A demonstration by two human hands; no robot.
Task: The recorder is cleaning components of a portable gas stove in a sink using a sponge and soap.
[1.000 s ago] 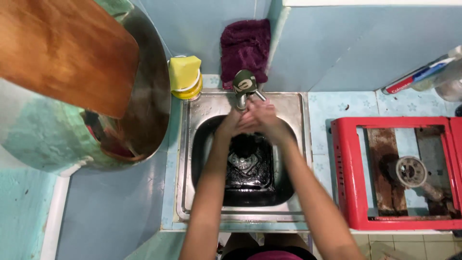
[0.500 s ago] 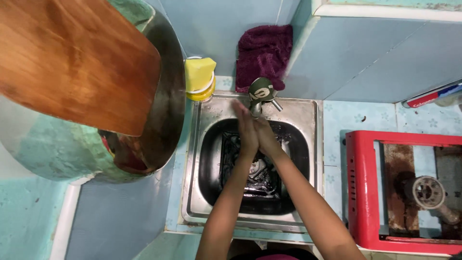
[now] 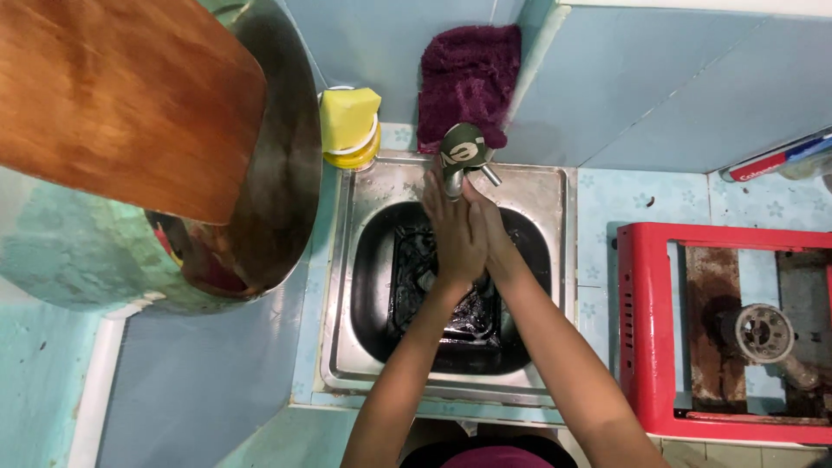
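My left hand [image 3: 453,232] lies flat over my right hand [image 3: 492,232], the two pressed together under the metal tap [image 3: 462,156] with fingers pointing up toward it. Both hands hover above the steel sink [image 3: 381,186], whose dark basin holds black cookware, mostly hidden by my arms. Neither hand holds an object.
A yellow sponge [image 3: 348,117] sits on a round tub at the sink's back left corner. A purple cloth [image 3: 468,78] hangs behind the tap. A red gas stove [image 3: 641,329] stands to the right. A big metal pot [image 3: 286,199] with a wooden board [image 3: 121,95] fills the left.
My hands went from clasped near the tap to flat against each other, sliding in a rubbing motion; the left now lies over the right. The view shifted slightly.
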